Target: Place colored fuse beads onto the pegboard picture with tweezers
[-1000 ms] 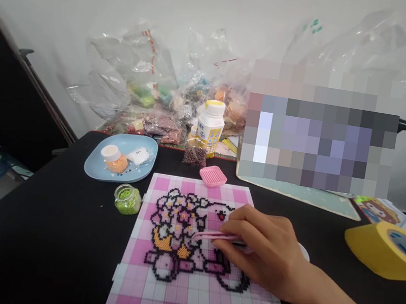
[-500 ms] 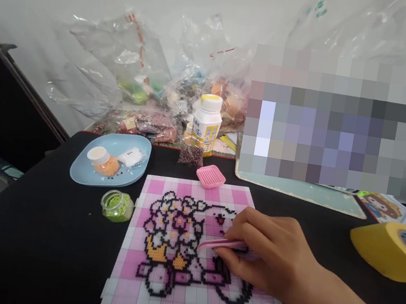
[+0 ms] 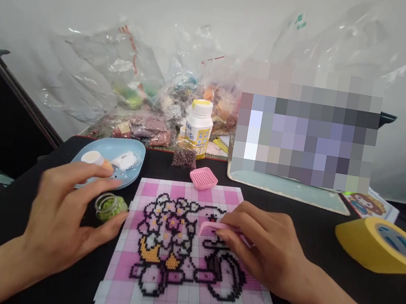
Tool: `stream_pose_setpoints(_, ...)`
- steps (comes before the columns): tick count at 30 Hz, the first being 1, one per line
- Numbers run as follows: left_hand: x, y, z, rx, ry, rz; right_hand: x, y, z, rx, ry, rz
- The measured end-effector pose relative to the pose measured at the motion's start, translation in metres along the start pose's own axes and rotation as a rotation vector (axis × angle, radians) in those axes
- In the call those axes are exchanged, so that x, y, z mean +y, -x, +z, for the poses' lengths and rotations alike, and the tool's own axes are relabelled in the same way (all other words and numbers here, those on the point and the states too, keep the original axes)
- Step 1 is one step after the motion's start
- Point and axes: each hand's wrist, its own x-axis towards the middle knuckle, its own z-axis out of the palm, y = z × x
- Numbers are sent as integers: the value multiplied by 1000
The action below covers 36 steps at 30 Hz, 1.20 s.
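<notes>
A pink checked pegboard lies on the black table and carries a bead picture outlined in black, with orange and pink parts. My right hand rests on the board's right half, pinching pink tweezers whose tips point left over the picture. My left hand hovers at the board's left edge, fingers spread and curved around a small glass jar of green beads, with the thumb near its right side. I cannot tell whether the fingers touch the jar.
A blue plate with an orange-bead jar and a white box sits behind the left hand. A pink tray, a white bottle and bags of beads stand at the back. A yellow tape roll lies right.
My left hand has come up from the lower left to the green-bead jar. My right hand with the tweezers has drawn back slightly toward the right. The camera shifted a little.
</notes>
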Motion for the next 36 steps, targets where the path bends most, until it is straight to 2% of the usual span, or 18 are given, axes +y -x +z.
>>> stream_pose_setpoints(3, 1, -21, 13, -30, -100, 194, -1, -2, -1, 16, -4, -21)
stream_pose_setpoints(7, 2, -22, 19, -31, -130, 283, -3, -3, -2, 49, 7, -29)
stream_pose_setpoints(12, -1, -20, 21, -116, -15, 240, -4, -5, -2, 108, 74, 27)
stream_pose_setpoints(18, -2, -17, 22, -171, -58, 202, -2, -4, 1, 188, 123, 14)
stream_pose_setpoints(28, -1, -10, 18, -126, -26, 178, 4, 4, 5, 125, 250, -15)
stream_pose_setpoints(32, -4, -8, 19, -101, 40, 183, 11, 3, 6, 158, 236, 74)
stream_pose_setpoints(36, -6, -6, 20, -83, 71, 187, 16, 1, 3, 182, 236, 253)
